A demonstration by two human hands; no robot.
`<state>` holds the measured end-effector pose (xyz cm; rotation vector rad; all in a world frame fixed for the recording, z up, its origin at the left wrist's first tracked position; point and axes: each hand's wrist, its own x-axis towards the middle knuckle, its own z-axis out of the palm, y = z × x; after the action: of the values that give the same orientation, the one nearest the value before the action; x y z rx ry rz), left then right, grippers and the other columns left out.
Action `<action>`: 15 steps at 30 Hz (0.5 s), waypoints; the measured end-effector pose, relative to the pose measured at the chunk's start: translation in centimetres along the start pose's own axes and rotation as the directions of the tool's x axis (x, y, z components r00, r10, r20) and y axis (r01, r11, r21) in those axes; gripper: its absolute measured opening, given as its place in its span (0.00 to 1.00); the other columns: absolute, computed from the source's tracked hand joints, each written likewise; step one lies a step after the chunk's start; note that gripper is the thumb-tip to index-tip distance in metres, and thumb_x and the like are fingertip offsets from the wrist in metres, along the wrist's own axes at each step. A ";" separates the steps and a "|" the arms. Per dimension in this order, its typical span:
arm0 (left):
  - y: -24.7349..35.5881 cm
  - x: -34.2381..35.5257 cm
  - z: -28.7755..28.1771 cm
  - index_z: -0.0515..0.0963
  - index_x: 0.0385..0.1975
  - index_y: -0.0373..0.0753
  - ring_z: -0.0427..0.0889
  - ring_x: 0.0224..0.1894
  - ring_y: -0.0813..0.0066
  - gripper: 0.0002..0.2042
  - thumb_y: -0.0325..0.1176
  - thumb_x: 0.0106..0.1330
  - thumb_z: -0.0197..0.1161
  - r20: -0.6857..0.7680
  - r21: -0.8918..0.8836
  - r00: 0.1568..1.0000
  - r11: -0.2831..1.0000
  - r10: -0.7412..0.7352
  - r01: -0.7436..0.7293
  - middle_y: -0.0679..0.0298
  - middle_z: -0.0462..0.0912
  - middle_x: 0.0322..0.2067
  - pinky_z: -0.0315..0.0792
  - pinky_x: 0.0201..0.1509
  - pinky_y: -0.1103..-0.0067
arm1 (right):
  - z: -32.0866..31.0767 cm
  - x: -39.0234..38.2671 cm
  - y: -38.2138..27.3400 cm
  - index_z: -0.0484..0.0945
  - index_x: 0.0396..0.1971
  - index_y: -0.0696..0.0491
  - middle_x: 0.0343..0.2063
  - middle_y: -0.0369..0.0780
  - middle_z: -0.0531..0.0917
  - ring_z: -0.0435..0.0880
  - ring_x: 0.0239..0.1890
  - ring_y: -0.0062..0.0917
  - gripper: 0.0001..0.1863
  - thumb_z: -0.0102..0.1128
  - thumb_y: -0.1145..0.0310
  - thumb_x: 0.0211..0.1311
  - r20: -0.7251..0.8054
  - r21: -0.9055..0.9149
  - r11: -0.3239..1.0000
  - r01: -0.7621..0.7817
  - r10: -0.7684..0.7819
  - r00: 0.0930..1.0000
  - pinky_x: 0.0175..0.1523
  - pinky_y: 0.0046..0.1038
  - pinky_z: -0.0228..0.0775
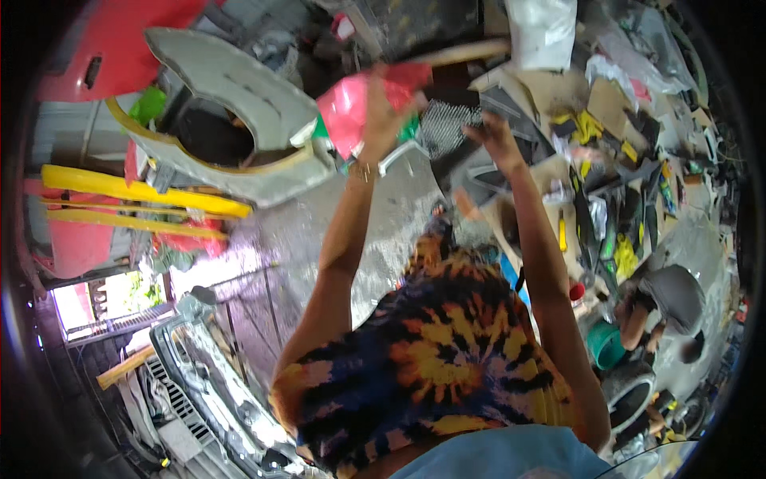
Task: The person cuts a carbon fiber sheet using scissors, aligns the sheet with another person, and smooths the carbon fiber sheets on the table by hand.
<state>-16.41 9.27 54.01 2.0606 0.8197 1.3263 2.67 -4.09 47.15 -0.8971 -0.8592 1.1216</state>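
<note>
My left hand (pixel 384 120), smeared by motion, is over a bright pink-red plastic sheet or bag (pixel 343 112) with a green part beside it. Whether its fingers grip the plastic is not clear. To its right, a piece of grey wire mesh (pixel 447 130) spans the space between my hands. My right hand (pixel 499 142) has bent fingers pinched at the mesh's right edge. Just below my left hand is a pale, angled strip (pixel 403 156). Dark, flat parts (pixel 511 108) lie behind my right hand.
A grey car fender (pixel 239 88) lies at the left, near yellow strips (pixel 144 191). Cardboard (pixel 558 92), tools and scraps cover the floor at the right. Another person (pixel 670 299) crouches there beside a green bucket (pixel 606 345). Bumper parts (pixel 215 375) are stacked at the lower left.
</note>
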 end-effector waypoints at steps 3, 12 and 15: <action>0.5 -2.8 -0.6 0.61 0.60 0.33 0.70 0.54 0.61 0.38 0.45 0.52 0.71 0.576 0.106 0.807 0.967 0.129 -0.230 0.53 0.71 0.52 0.67 0.57 0.75 | 1.5 1.3 -1.3 0.76 0.44 0.58 0.41 0.35 0.80 0.74 0.44 0.15 0.14 0.62 0.73 0.57 0.187 -0.206 0.978 -0.018 0.058 0.981 0.50 0.21 0.67; -11.1 5.8 1.6 0.74 0.26 0.32 0.73 0.23 0.71 0.17 0.42 0.58 0.66 0.714 0.074 0.700 0.993 0.013 -0.093 0.57 0.75 0.21 0.66 0.28 0.72 | -1.4 9.6 -0.8 0.74 0.43 0.59 0.39 0.38 0.78 0.77 0.41 0.18 0.12 0.58 0.75 0.60 -0.082 -0.456 0.890 0.005 -0.047 0.996 0.47 0.22 0.69; -14.4 16.6 -0.6 0.76 0.29 0.32 0.76 0.24 0.79 0.17 0.44 0.60 0.64 0.773 -0.002 0.615 0.969 -0.155 0.247 0.61 0.79 0.20 0.69 0.28 0.77 | -8.0 9.3 1.0 0.75 0.45 0.59 0.42 0.38 0.79 0.76 0.46 0.21 0.15 0.57 0.67 0.63 -0.342 -0.438 0.859 -0.264 0.112 0.933 0.52 0.22 0.67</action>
<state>-14.34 31.14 53.57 2.0753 0.5281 0.2525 11.58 3.87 44.19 -1.5581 -0.8116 0.9101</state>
